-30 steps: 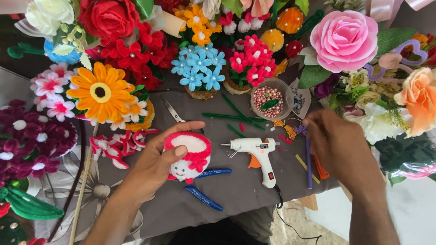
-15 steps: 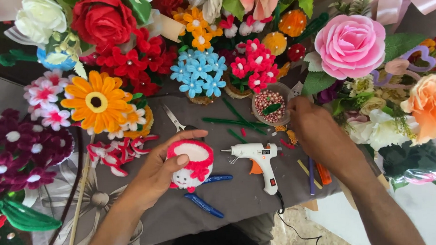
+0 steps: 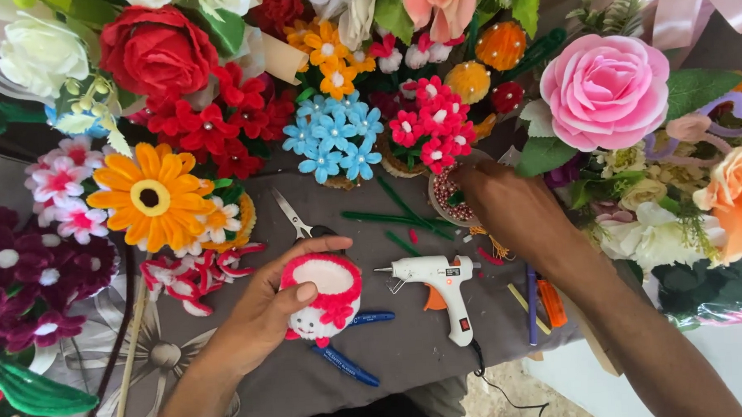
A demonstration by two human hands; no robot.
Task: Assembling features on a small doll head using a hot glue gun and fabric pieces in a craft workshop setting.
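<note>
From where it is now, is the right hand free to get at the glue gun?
Probably yes. The right hand is at the small bead bowl, and the white glue gun lies just below it on the grey cloth, uncovered. The left hand holds the pink and white ornament off to the side.

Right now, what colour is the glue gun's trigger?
Orange, on the white plastic glue gun; the head view shows it best.
</note>
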